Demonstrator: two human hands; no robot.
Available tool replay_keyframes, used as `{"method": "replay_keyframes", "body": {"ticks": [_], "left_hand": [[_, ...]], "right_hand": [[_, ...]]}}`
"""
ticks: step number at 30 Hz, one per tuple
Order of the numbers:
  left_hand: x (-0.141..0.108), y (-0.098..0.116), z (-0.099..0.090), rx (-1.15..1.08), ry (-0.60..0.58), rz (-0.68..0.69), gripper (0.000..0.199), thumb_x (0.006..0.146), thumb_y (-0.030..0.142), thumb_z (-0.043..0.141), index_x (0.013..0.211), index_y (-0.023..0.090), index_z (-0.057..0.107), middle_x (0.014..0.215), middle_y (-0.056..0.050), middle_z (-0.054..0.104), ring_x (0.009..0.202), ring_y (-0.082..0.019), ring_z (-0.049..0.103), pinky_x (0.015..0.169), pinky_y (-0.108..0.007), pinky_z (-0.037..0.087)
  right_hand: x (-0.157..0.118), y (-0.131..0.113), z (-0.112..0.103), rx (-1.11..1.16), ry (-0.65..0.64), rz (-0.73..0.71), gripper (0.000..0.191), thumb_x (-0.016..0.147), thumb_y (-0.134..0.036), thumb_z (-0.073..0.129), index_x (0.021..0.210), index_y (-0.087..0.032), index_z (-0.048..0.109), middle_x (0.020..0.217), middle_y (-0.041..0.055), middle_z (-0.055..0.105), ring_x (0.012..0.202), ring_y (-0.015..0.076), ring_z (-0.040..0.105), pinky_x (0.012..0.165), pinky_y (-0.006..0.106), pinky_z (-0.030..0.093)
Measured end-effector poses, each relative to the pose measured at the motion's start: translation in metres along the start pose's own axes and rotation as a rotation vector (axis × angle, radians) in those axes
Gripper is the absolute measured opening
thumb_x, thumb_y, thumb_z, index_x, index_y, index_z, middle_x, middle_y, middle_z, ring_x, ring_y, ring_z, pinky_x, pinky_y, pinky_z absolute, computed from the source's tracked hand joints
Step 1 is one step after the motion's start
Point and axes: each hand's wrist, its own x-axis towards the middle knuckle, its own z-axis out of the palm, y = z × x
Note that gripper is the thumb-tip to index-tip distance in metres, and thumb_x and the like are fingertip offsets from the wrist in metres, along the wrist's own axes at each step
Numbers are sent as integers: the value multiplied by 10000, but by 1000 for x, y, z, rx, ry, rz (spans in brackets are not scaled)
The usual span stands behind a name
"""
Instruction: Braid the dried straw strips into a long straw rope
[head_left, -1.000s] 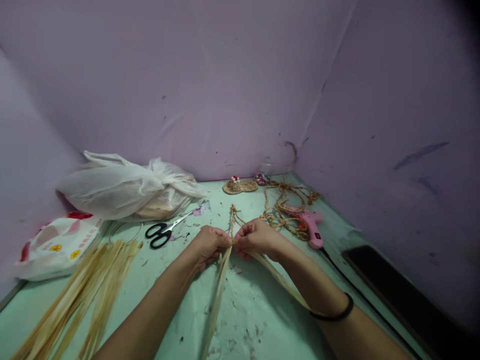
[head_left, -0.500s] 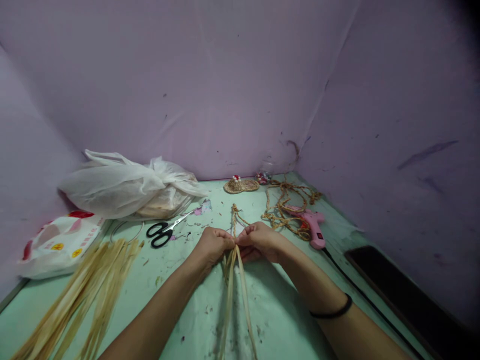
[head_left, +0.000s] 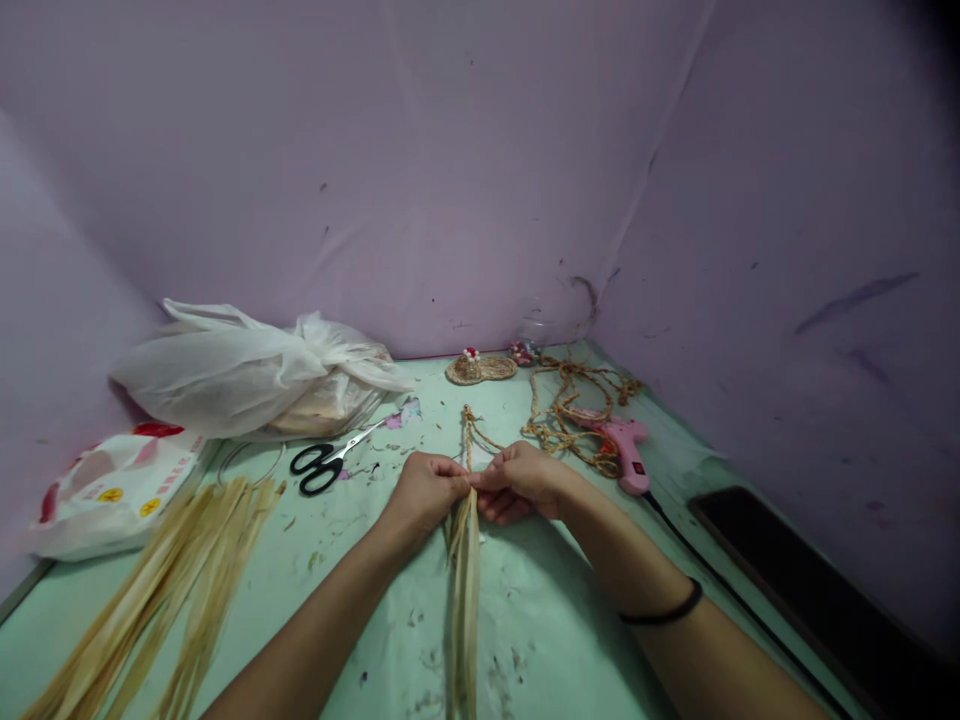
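A braid of pale plant fibre (head_left: pixel 469 440) runs toward me from a knotted end on the green tabletop. My left hand (head_left: pixel 429 492) pinches it from the left, thumb and forefinger together. From the other side my right hand (head_left: pixel 525 482) pinches the same spot, its fingertips touching the left ones and its lower fingers curled. Below both hands the loose fibre strands (head_left: pixel 463 610) hang side by side toward the near edge. A thin braided cord leads from the knotted end off to the right, passing behind my right hand.
At left lie a bundle of fibre strips (head_left: pixel 172 590), black-handled scissors (head_left: pixel 326 466), a white packet (head_left: pixel 112 495) and a tied plastic bag (head_left: pixel 262 375). A woven sole-shaped piece (head_left: pixel 484 369) sits at the back. On the right are tangled braided cord (head_left: pixel 570 400), a pink glue gun (head_left: pixel 627 450) and a dark phone-like slab (head_left: pixel 795 580).
The strands below my hands, spread apart before, now hang close together. Both hands keep their pinch at nearly the same place on the braid.
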Motion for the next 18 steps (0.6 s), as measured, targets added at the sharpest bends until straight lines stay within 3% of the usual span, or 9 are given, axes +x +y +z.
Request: {"method": "replay_keyframes", "body": {"ticks": [9, 18], "left_hand": [[-3, 2, 1, 82, 40, 35, 168, 553, 266, 586, 499, 107, 567, 451, 14, 481, 442, -65, 360, 436, -190, 265], [0, 7, -1, -55, -48, -96, 126, 480, 226, 590, 504, 104, 569, 449, 6, 502, 427, -65, 377, 441, -193, 272]], "right_hand": [[2, 2, -1, -19, 30, -25, 139, 679, -112, 564, 546, -107, 523, 445, 19, 570, 371, 77, 519, 366, 154, 424], [1, 3, 4, -51, -103, -92, 126, 655, -30, 447, 574, -118, 485, 481, 12, 574, 435, 90, 544, 482, 207, 477]]}}
